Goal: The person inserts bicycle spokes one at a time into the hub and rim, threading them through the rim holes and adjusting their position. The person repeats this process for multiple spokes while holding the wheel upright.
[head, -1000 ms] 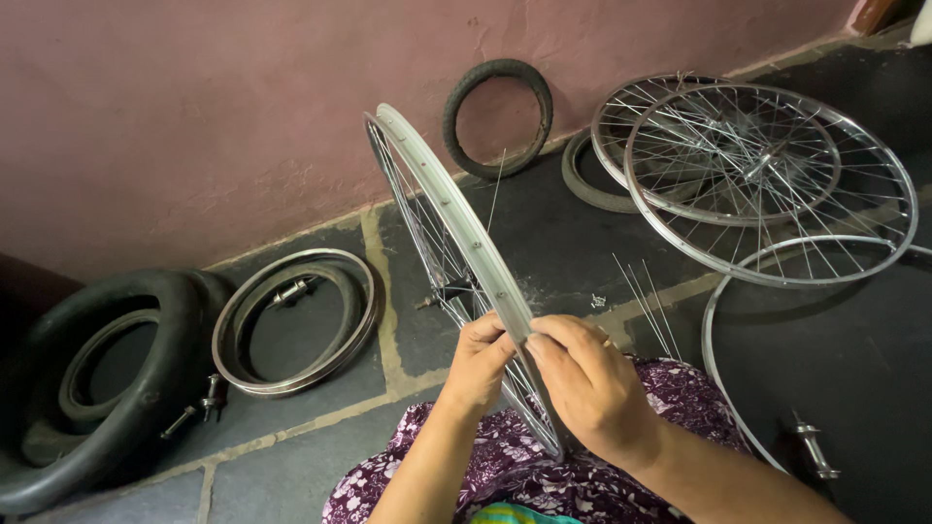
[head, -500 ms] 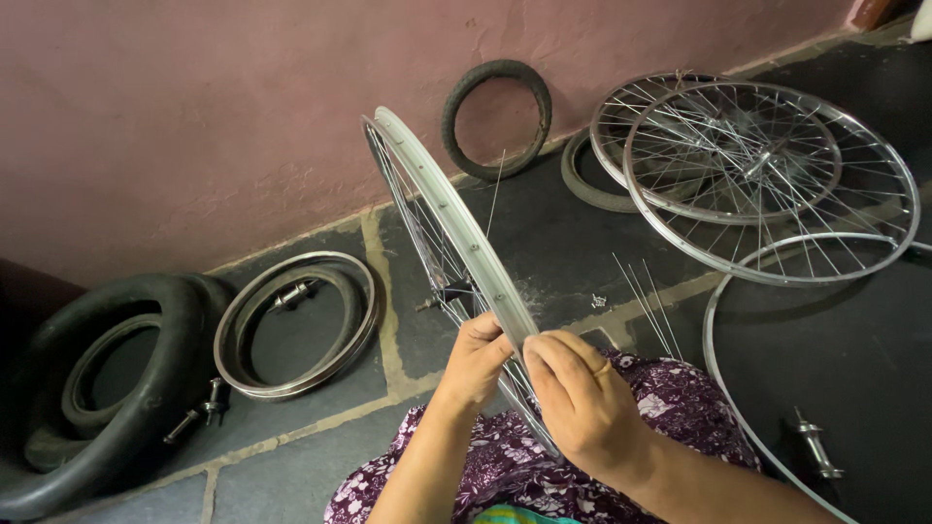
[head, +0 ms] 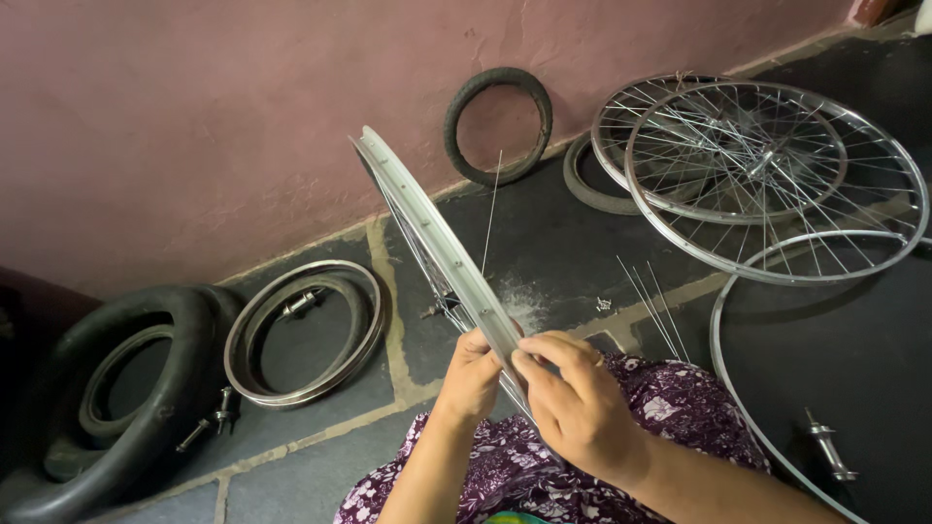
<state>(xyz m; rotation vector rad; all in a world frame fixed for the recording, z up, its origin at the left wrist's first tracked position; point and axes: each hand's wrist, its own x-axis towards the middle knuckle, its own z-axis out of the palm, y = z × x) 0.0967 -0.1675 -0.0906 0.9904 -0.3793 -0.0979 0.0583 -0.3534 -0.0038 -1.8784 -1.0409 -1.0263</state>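
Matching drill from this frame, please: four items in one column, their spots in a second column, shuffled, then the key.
Things:
1. silver rim
2. small black tyre
3. spoked wheels
4. large black tyre

Places:
A. lying flat on the floor, far left
B. standing on edge, held by the left hand and right hand
C. leaning upright against the pink wall
D. stacked flat on the floor, upper right

Pairs: 1-B, 2-C, 3-D, 4-A
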